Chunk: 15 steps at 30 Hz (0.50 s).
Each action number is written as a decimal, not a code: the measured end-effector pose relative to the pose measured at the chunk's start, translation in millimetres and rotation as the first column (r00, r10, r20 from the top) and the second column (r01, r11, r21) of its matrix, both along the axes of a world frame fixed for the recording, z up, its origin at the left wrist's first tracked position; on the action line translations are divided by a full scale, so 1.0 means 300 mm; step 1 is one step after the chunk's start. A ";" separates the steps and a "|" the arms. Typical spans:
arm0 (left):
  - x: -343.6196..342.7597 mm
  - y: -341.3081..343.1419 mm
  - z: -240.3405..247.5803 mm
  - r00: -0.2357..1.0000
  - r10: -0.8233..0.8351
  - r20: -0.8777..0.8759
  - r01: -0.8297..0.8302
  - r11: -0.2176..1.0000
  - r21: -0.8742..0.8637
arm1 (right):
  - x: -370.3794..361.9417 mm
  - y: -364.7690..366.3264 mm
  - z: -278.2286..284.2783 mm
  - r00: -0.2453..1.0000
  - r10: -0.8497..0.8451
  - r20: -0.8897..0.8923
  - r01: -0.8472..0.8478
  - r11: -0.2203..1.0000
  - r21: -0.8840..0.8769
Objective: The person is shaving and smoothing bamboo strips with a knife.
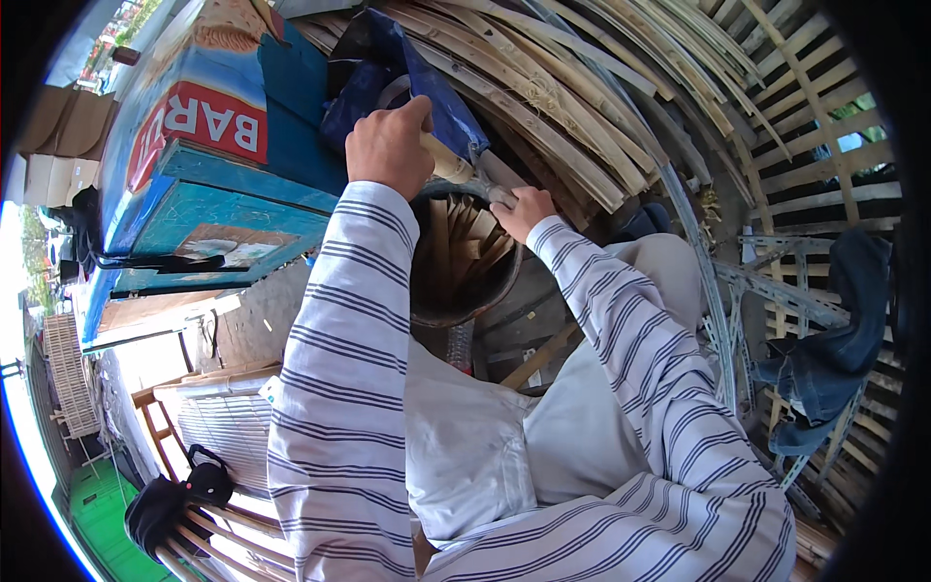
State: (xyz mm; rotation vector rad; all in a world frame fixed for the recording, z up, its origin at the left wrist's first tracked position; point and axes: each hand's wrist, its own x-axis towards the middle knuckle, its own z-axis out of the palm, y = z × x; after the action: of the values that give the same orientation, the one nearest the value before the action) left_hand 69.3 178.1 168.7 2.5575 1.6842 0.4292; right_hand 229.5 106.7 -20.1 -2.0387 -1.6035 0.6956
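Observation:
My left hand (386, 145) is closed in a fist, thumb uppermost, around a pale, rounded wooden piece (446, 161) like a tool handle. Its far end lies hidden inside the fist. The other end runs into a grey, forked-looking part (485, 184). My right hand (526, 211) pinches that grey part, lower and to the right. Just below both hands stands a dark round bucket (465, 312) with thin, flat strips of bamboo or wood (464, 238) upright inside. A crumpled blue plastic sheet or bag (427, 87) lies behind my left fist.
Long split bamboo slats (543, 87) are heaped at the back right. A blue painted wooden box (242, 199) stands on the left. At right, dark cloth (834, 339) hangs over a metal frame (722, 291) before a slatted wall (824, 116). A bamboo bench (218, 417) is at lower left.

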 end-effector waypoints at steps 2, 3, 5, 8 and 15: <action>-0.015 0.002 0.001 0.997 0.040 -0.069 -0.044 0.997 -0.060 | -0.017 0.012 0.023 1.000 -0.016 -0.011 0.016 1.000 -0.026; -0.024 0.011 -0.010 0.996 0.082 -0.019 -0.082 0.997 -0.002 | -0.022 0.020 0.034 1.000 -0.009 -0.016 0.008 1.000 -0.023; -0.006 0.019 0.012 0.966 0.246 -0.073 -0.249 0.968 -0.039 | -0.007 0.030 0.053 0.994 -0.063 -0.090 0.060 0.998 -0.035; -0.012 0.057 0.080 0.918 0.390 0.075 -0.309 0.819 -0.484 | 0.002 0.034 0.090 0.975 -0.078 -0.210 0.072 0.997 -0.034; -0.014 0.094 0.096 0.987 0.094 -0.128 -0.147 0.847 -0.511 | 0.042 0.029 0.117 0.957 -0.138 -0.256 0.139 0.990 -0.014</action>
State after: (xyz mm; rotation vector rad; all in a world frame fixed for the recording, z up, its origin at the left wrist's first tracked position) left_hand 65.1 206.2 197.5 2.1108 1.7037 -0.1461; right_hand 242.2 115.3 15.1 -1.9447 -1.3022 0.8633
